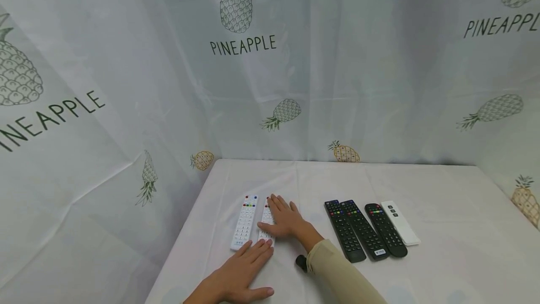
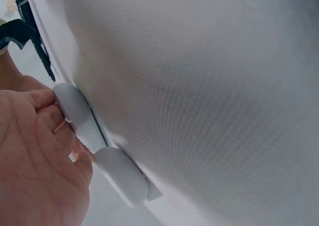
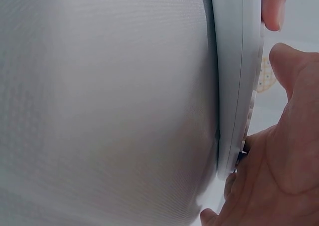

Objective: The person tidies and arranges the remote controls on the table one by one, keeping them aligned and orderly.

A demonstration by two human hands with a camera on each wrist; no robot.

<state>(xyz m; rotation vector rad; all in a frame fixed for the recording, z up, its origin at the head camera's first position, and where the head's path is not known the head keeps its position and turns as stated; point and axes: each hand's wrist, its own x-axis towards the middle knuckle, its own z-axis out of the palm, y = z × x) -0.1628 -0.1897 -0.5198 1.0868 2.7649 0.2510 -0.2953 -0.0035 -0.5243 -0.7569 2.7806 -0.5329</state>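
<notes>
The left hand (image 1: 239, 272), at two white remotes' (image 1: 244, 222) six-o'clock ends, and the right hand (image 1: 288, 222), over the right one, lie straight-fingered, gripping nothing; black remotes (image 1: 363, 230) sit at three o'clock. Lining-up seems in hand, calling next for light, even nudges.

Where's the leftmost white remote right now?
Head view: the leftmost white remote lies on the left of the table, beside the white remote under the right hand, near end by the left hand.

We see the left hand (image 2: 42, 151), palm toward us, fingers against 1 of 2 white remotes (image 2: 82, 113) on pale cloth (image 2: 199, 106), black items (image 2: 29, 27) upper left.
</notes>
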